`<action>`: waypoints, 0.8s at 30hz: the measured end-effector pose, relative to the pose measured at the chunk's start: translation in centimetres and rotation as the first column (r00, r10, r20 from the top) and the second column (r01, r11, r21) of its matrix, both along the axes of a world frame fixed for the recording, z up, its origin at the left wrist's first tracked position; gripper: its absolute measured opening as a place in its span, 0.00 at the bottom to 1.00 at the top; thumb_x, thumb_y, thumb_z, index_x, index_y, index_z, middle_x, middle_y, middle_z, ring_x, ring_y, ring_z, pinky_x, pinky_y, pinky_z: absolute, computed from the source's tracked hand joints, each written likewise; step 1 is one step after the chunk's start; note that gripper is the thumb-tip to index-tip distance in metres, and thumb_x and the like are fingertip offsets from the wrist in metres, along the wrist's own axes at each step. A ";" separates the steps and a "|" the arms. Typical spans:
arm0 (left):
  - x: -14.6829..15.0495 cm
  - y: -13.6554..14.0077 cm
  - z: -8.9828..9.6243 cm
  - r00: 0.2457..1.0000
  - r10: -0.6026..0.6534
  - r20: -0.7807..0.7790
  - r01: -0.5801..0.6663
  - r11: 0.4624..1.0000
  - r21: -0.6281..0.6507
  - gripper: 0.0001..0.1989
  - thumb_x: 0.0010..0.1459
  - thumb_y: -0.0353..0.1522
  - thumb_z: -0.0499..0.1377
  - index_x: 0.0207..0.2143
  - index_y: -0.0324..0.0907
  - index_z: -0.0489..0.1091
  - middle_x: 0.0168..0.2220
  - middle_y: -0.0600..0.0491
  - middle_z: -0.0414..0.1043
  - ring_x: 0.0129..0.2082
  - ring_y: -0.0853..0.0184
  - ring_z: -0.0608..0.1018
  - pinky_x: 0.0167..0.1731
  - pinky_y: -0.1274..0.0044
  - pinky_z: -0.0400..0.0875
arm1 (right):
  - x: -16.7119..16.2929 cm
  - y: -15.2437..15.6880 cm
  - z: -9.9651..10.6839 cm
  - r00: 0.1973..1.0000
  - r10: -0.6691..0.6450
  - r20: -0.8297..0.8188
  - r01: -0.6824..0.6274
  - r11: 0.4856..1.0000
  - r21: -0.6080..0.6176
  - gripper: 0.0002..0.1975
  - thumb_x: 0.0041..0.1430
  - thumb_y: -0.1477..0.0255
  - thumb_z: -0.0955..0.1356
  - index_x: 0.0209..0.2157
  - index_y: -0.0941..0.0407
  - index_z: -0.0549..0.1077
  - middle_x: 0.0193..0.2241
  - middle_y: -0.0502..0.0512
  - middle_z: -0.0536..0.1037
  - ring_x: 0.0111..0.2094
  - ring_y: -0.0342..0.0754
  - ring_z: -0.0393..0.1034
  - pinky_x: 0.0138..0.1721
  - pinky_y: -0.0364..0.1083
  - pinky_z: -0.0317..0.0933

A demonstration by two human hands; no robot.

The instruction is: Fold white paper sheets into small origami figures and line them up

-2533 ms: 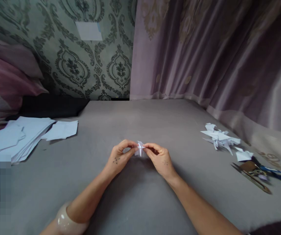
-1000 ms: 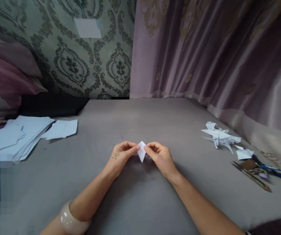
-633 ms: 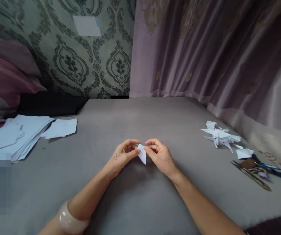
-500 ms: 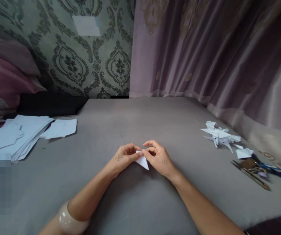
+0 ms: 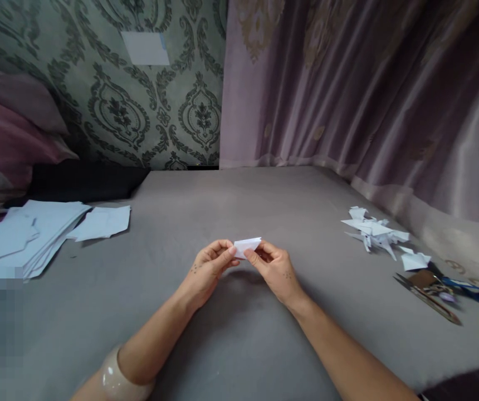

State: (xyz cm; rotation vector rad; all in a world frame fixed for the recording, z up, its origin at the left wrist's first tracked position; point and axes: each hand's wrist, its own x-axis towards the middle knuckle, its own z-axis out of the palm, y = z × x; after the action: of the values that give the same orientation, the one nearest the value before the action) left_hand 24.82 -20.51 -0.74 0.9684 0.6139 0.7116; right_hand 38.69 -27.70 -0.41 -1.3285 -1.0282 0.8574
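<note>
A small piece of folded white paper is held up between both hands over the grey surface. My left hand pinches its left end, the thumb lying on the near face. At the lower right, my right hand grips it between thumb and fingers. The paper's upper edge slants slightly up to the right, and layers show along it. Fingers behind the paper are partly hidden.
Stacked white sheets and smaller paper pieces lie at the left. Several folded paper shapes are heaped at the right, near scissors with blue handles and a pointed tool. A curtain hangs behind.
The folded paper has been turned: its point hung down toward me before, and now it lies as a wide band above the thumbs. Both hands have shifted their grip on it.
</note>
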 end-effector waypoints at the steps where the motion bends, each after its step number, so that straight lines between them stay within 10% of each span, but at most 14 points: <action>1: 0.0 0.0 0.0 1.000 -0.008 -0.028 0.009 0.999 0.043 0.12 0.50 0.37 0.66 0.30 0.39 0.69 0.31 0.54 0.71 0.31 0.73 0.73 0.37 0.79 0.67 | 0.1 0.0 0.1 1.000 -0.004 -0.003 0.004 1.000 0.018 0.11 0.55 0.63 0.69 0.35 0.56 0.76 0.33 0.54 0.79 0.36 0.48 0.73 0.42 0.46 0.65; 10: -0.2 -0.5 0.7 0.981 0.062 -0.185 -0.002 0.951 0.308 0.11 0.51 0.37 0.64 0.35 0.41 0.72 0.34 0.53 0.74 0.34 0.69 0.74 0.36 0.78 0.66 | 0.2 0.0 0.3 0.949 -0.115 0.294 0.079 0.988 0.130 0.08 0.55 0.66 0.69 0.28 0.56 0.77 0.25 0.51 0.73 0.27 0.43 0.66 0.30 0.42 0.61; 24: -0.3 -0.1 0.5 0.973 0.075 -0.217 -0.013 0.962 0.272 0.09 0.49 0.36 0.65 0.30 0.40 0.74 0.28 0.54 0.74 0.29 0.71 0.73 0.31 0.80 0.65 | -0.3 -0.3 0.7 0.923 -0.160 0.350 0.081 0.970 0.230 0.06 0.57 0.69 0.69 0.29 0.54 0.77 0.25 0.51 0.73 0.27 0.43 0.67 0.30 0.43 0.63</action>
State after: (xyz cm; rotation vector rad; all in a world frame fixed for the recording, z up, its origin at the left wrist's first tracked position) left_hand 24.52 -20.65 -0.26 1.3036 0.7526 0.7427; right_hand 38.35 -28.04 0.31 -1.3807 -1.2736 0.3961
